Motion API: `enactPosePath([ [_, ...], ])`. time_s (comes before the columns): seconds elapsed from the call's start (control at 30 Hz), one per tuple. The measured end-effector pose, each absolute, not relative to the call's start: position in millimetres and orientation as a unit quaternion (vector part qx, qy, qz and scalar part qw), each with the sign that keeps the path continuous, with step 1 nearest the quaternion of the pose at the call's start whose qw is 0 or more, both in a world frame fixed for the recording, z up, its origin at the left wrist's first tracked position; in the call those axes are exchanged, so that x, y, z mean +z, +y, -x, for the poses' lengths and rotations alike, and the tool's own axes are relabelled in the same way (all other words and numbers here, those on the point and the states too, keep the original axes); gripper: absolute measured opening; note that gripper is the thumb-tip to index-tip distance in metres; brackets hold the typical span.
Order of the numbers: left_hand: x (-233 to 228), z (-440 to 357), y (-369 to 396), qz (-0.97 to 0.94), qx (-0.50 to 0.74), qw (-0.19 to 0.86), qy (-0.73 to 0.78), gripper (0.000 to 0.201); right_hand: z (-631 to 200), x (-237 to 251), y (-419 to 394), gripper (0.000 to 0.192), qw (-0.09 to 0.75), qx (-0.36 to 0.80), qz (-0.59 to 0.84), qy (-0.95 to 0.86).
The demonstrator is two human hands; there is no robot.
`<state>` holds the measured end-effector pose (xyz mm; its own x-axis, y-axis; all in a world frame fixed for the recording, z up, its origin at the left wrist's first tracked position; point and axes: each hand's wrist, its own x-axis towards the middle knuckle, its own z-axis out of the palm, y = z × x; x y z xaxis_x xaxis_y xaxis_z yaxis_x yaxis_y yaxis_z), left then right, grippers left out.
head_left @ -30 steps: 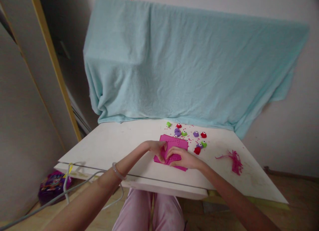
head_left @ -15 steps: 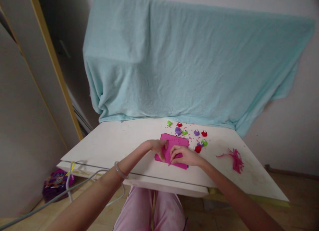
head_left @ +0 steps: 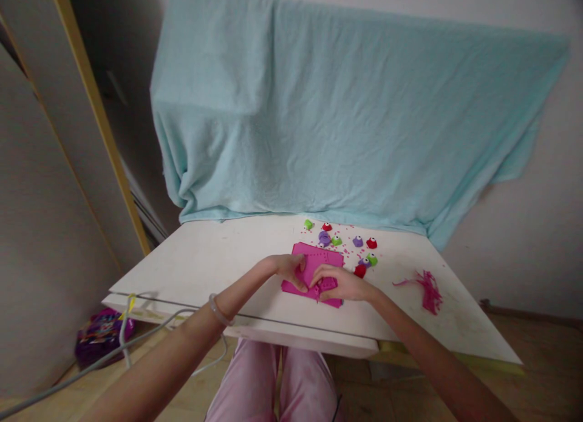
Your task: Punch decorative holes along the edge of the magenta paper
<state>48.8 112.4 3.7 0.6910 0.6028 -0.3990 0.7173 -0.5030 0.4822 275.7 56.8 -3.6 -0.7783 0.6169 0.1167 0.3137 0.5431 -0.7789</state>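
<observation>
A magenta sheet (head_left: 319, 259) lies flat on the white table (head_left: 214, 258) near its front edge. My left hand (head_left: 288, 269) rests on the sheet's left part, fingers pinching at its near middle. My right hand (head_left: 339, 283) lies over the sheet's near right part, fingertips meeting the left hand's at a small piece of the sheet. Whether that piece is lifted off the table I cannot tell. A clear bangle sits on my left wrist.
Several small red, green and purple punch-like pieces (head_left: 359, 252) lie behind and right of the sheet among pink specks. A bundle of magenta strips (head_left: 426, 288) lies at the right. A pale blue cloth (head_left: 341, 112) hangs behind. Grey cable (head_left: 122, 337) hangs off the table's left front.
My right hand drew back toward the sheet's near edge, then slid left again to meet my left hand's fingertips. The left hand stayed almost still.
</observation>
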Motion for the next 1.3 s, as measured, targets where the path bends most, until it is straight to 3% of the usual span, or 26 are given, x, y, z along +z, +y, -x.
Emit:
enactPosePath([
  [0.13,0.9,-51.8,111.0,-0.867,-0.09,0.298,0.388,0.063,-272.4,-8.0,59.1,0.026,0.197,0.395,0.271,-0.856],
  [1.3,6.6,-57.3,108.7,-0.862,-0.125,0.279,0.405,0.067,-270.8,-9.5,53.9,0.024,0.208,0.369,0.298,-0.855],
])
